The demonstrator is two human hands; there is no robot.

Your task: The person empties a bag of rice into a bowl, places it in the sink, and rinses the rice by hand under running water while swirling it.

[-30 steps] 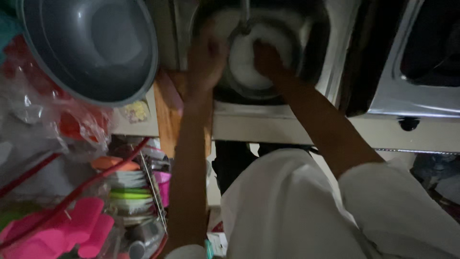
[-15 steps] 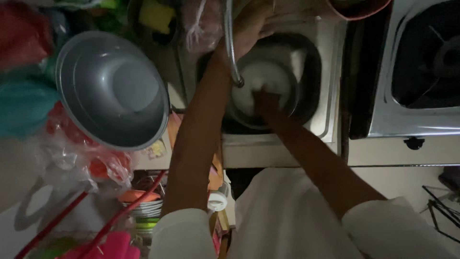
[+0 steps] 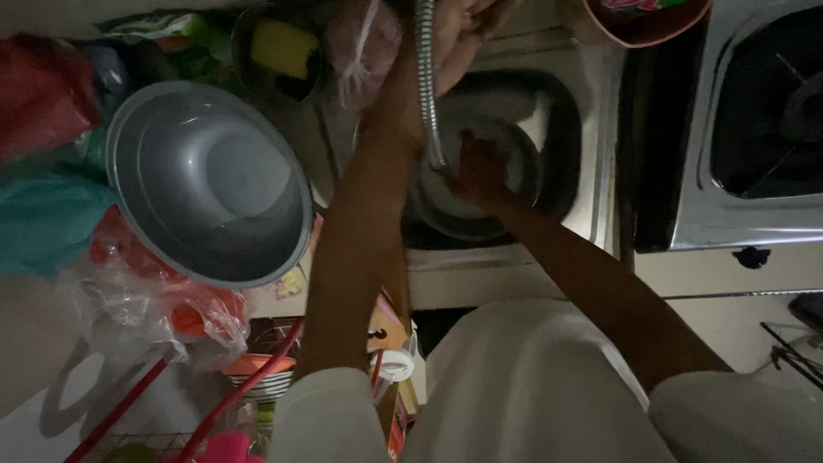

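Left hand (image 3: 463, 30) is gripping the tap (image 3: 426, 86), fingers curled around it. Right hand (image 3: 480, 171) is pressing into a bowl (image 3: 446, 210) in the sink (image 3: 574, 137); finger positions unclear.

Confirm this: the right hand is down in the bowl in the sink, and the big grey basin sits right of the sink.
One slip: the head view shows the big grey basin left of the sink, not right. The right hand is indeed down in the bowl.

Ribbed shiny metal hose (image 3: 426, 86), smooth grey plastic basin (image 3: 210, 184), brushed steel sink (image 3: 591, 154).
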